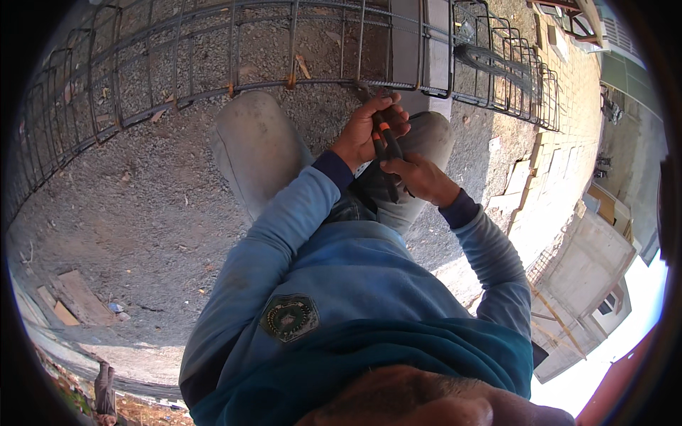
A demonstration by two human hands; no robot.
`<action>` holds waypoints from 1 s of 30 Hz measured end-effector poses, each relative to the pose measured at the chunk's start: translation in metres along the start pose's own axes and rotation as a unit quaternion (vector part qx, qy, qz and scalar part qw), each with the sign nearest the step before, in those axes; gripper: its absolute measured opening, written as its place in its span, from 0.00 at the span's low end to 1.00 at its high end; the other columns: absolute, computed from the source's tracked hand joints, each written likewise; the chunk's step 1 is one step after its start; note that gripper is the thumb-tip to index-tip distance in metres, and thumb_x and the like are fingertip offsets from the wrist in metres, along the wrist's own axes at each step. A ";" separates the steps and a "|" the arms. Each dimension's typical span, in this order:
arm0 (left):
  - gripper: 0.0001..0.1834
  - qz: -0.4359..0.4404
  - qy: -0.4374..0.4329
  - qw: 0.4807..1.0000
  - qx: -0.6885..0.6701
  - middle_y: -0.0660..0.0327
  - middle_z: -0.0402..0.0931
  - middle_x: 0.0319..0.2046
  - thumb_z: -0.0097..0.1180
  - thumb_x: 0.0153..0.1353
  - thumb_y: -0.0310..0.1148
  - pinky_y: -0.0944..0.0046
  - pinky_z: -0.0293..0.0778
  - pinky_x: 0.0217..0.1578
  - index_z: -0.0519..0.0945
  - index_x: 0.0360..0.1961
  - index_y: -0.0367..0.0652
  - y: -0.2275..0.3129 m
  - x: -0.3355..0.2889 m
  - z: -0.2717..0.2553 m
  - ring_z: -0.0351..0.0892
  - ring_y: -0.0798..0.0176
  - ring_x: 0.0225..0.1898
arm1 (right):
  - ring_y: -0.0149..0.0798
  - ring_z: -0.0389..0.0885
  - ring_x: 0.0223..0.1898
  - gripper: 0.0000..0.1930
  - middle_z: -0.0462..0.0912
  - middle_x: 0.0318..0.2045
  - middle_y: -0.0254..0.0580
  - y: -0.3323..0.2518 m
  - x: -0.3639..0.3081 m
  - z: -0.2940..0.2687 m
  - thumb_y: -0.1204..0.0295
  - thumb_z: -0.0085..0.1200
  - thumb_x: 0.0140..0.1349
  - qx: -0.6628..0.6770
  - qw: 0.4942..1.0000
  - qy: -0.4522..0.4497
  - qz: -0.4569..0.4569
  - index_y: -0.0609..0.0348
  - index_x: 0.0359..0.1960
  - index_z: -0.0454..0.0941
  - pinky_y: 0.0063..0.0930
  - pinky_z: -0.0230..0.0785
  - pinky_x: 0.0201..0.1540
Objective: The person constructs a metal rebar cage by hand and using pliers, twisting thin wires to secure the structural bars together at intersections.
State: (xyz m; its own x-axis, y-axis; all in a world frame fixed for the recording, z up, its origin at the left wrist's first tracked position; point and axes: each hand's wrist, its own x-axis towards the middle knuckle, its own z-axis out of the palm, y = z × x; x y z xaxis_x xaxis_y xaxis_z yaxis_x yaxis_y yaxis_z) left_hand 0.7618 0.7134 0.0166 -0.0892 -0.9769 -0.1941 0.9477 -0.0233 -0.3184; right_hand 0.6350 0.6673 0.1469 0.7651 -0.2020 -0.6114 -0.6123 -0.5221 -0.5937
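Observation:
A pair of pliers (380, 148) with black handles and orange bands is between my hands, in front of my knees. My left hand (359, 130) has its fingers curled round the upper part, near the rebar cage. Lower down, my right hand (425, 179) is closed on the handle ends. The jaws are mostly hidden by my left fingers, close to the cage's near bar. The rebar cage (293, 53), made of long ribbed bars and square stirrups, stretches across the far side. Some stirrup corners look rusty where they meet the near bar.
A grey concrete beam or post (409, 53) passes behind the cage. Coiled dark wire (494, 62) lies in the cage's right part. Gravel ground (156, 206) spreads to the left, with wood scraps (82, 295). Pale paving blocks (568, 106) run along the right.

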 end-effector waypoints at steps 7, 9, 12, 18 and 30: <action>0.13 0.121 0.152 0.969 -0.151 0.61 0.72 0.17 0.55 0.61 0.32 0.58 0.80 0.39 0.72 0.20 0.41 -0.004 0.037 0.052 0.77 0.63 0.26 | 0.40 0.73 0.31 0.25 0.73 0.34 0.41 -0.097 0.005 -0.062 0.68 0.56 0.55 -0.592 0.795 0.131 0.026 0.69 0.52 0.69 0.35 0.67 0.35; 0.15 0.114 0.149 0.971 -0.151 0.61 0.72 0.19 0.53 0.64 0.35 0.59 0.79 0.39 0.72 0.21 0.40 -0.004 0.044 0.054 0.77 0.62 0.26 | 0.35 0.71 0.33 0.17 0.72 0.34 0.38 -0.096 0.017 -0.068 0.68 0.53 0.54 -0.756 0.643 0.120 0.013 0.61 0.44 0.73 0.27 0.62 0.32; 0.18 0.124 0.167 0.966 -0.151 0.60 0.73 0.21 0.48 0.68 0.41 0.59 0.80 0.37 0.71 0.24 0.40 0.002 0.047 0.066 0.76 0.62 0.26 | 0.34 0.72 0.33 0.16 0.72 0.34 0.38 -0.074 0.036 -0.099 0.68 0.53 0.54 -0.706 0.697 0.124 -0.031 0.60 0.43 0.73 0.28 0.62 0.32; 0.24 0.107 0.108 0.964 -0.217 0.59 0.74 0.25 0.40 0.71 0.48 0.61 0.81 0.36 0.71 0.26 0.40 0.015 0.064 0.051 0.77 0.62 0.28 | 0.41 0.83 0.29 0.04 0.81 0.23 0.39 -0.077 0.077 -0.144 0.69 0.58 0.50 -0.629 0.760 0.113 -0.120 0.51 0.21 0.80 0.34 0.75 0.31; 0.17 0.109 0.282 0.941 0.149 0.62 0.65 0.21 0.48 0.69 0.43 0.60 0.77 0.29 0.69 0.26 0.44 -0.017 0.023 0.038 0.72 0.64 0.25 | 0.64 0.78 0.28 0.14 0.77 0.23 0.62 0.007 -0.001 -0.022 0.67 0.55 0.55 -0.215 0.960 0.136 0.121 0.67 0.32 0.68 0.52 0.71 0.32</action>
State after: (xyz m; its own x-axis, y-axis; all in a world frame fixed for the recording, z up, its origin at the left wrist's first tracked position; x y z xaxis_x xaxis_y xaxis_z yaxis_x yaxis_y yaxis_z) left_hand 0.7552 0.6835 0.0529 0.0478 -0.6990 -0.7135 0.9987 0.0228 0.0445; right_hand 0.6342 0.6452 0.1549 0.6697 -0.5392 -0.5107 -0.6853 -0.7136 -0.1452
